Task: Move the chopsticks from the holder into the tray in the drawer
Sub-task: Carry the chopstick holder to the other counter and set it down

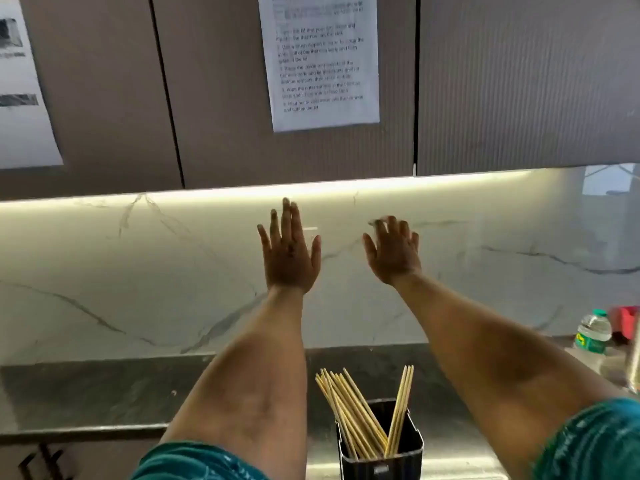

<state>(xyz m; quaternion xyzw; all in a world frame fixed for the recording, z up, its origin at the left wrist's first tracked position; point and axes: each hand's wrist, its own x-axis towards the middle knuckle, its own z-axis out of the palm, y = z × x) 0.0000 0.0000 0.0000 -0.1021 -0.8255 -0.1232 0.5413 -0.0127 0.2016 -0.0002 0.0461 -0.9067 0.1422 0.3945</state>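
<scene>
head view: left hand [289,258], right hand [393,254] grip spread, empty; chopsticks [360,414] in holder [381,455].

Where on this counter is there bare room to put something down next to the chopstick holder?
The counter left of the chopstick holder is bare, from the left forearm out to the frame edge and back to the marble backsplash. The right end is crowded: a water bottle and a red object stand there.

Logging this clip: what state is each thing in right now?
Left hand: open, raised, empty.
Right hand: open, raised, empty.
Chopsticks: all standing in the holder, leaning.
Holder: upright on the counter.
Bottle: upright, capped.
Cabinet doors: shut.
</scene>
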